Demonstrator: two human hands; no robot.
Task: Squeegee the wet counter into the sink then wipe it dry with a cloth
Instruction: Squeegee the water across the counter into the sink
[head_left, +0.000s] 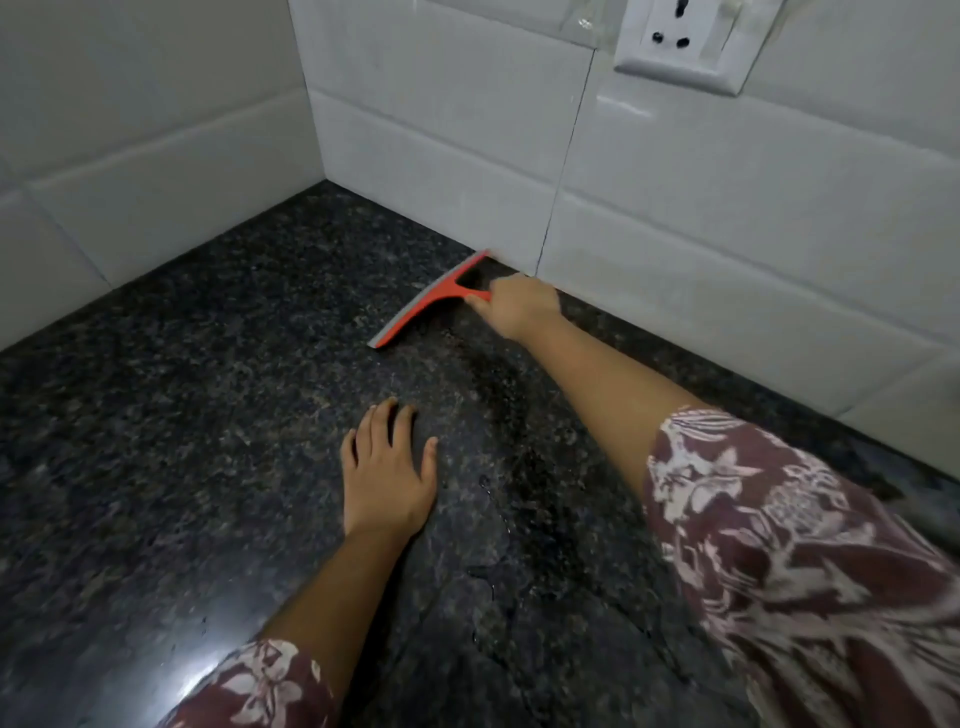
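We are leaning over a dark speckled stone counter (156, 441) that is running into a corner beyond our grip. Our right hand (519, 306) is gripping the handle of a red squeegee (431, 301). Its grey blade is resting on the stone just left of the grip, with the far blade end lying close to the foot of the tiled wall (675, 208). Nearer to us than the grip, and a little to its left, our left hand (387, 478) is lying flat on the stone with its fingers spread. Thin water trails (488, 571) and small drops are sitting on the surface on our side of the grip, between our forearms.
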